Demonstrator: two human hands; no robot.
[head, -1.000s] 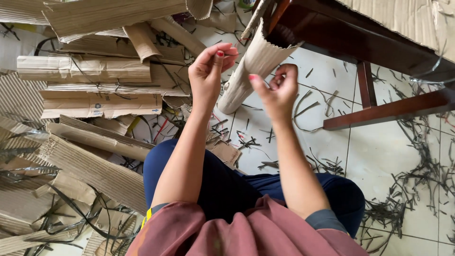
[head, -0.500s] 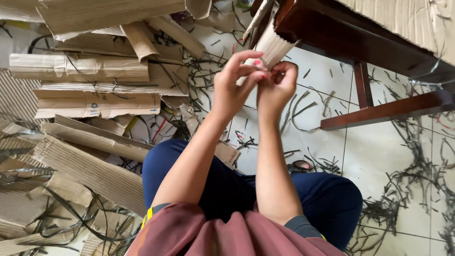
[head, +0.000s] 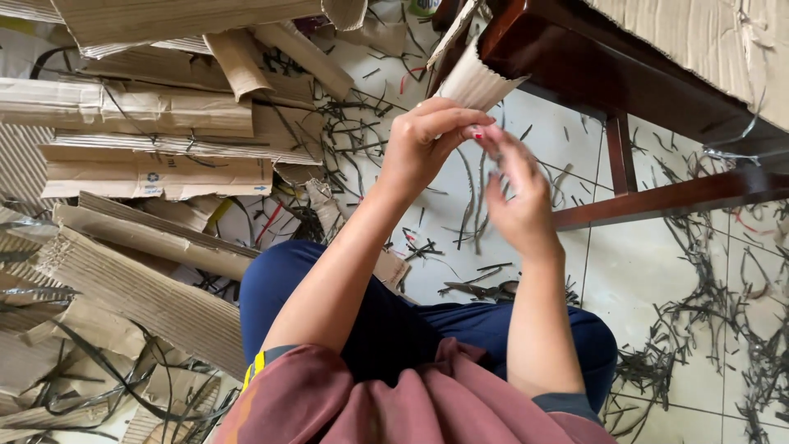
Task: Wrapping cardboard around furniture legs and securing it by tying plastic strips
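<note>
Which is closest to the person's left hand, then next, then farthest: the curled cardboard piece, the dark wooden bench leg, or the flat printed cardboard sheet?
From the left hand:
1. Curled cardboard piece, just above the fingers.
2. Dark wooden bench leg, off to the right.
3. Flat printed cardboard sheet, far left in the pile.

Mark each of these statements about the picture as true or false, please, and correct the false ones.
1. Both hands are raised in front of the person, close together. True: the left hand and the right hand nearly meet.
2. The floor is covered with carpet. False: it is pale tile, littered with dark thin strips.
3. Flattened cardboard pieces lie piled on the person's left side. True.
4. The wooden furniture frame is painted white. False: it is dark reddish-brown.
5. A roll of corrugated cardboard stands just beyond the hands. True.
6. The person wears yellow trousers. False: the trousers are dark blue.
</note>
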